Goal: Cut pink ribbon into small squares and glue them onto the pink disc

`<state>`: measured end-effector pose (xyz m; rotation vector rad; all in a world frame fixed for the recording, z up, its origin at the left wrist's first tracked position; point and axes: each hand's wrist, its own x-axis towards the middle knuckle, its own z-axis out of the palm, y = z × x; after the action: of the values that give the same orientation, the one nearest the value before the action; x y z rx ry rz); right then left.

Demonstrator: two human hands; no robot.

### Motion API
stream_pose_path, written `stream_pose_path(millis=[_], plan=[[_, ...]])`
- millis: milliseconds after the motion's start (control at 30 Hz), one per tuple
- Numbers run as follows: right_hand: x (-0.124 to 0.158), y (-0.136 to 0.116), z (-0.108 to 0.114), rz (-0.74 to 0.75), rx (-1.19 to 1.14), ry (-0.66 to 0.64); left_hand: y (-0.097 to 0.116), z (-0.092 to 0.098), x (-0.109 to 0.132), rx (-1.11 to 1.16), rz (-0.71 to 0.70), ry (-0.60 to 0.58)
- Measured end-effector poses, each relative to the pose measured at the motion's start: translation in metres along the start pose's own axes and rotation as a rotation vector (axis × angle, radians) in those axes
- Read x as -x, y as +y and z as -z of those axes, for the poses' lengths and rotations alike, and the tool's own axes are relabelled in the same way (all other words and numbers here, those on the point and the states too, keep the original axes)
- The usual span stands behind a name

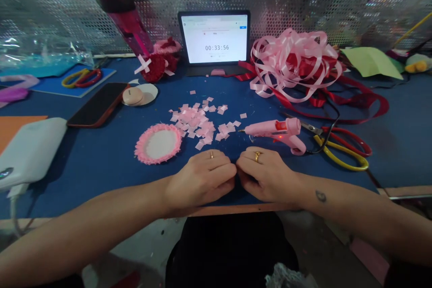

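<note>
My left hand (201, 177) and my right hand (266, 174) rest knuckles-up on the blue table (101, 162) near its front edge, fingertips meeting in a pinch. What they pinch is hidden between the fingers. Just beyond them lies a heap of small pink ribbon squares (199, 121). Left of the heap sits a white disc with a pink frilled rim (158, 144). A pink glue gun (278, 131) lies right behind my right hand.
Red and yellow scissors (340, 146) lie at the right, behind them a tangle of pink and red ribbon (297, 60). A tablet (216, 38) showing a timer stands at the back. A phone (97, 104) and a white power bank (30, 150) lie left.
</note>
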<state>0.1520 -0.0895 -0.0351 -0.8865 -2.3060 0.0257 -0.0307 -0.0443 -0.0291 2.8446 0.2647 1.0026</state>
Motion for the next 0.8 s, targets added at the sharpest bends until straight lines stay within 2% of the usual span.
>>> stream_pose_path(millis=[167,400,633,800], plan=[[-0.005,0.004,0.006,-0.014,-0.063,0.048,-0.002,0.002,-0.002,-0.027,0.093,0.066],[-0.003,0.007,0.008,-0.021,-0.010,0.077,-0.003,0.008,-0.006,0.039,0.154,-0.011],[-0.002,0.007,0.007,-0.052,0.029,0.039,-0.005,0.007,-0.005,-0.031,0.142,0.029],[-0.001,0.009,0.010,-0.122,0.002,-0.006,-0.013,0.024,-0.009,0.026,0.225,-0.012]])
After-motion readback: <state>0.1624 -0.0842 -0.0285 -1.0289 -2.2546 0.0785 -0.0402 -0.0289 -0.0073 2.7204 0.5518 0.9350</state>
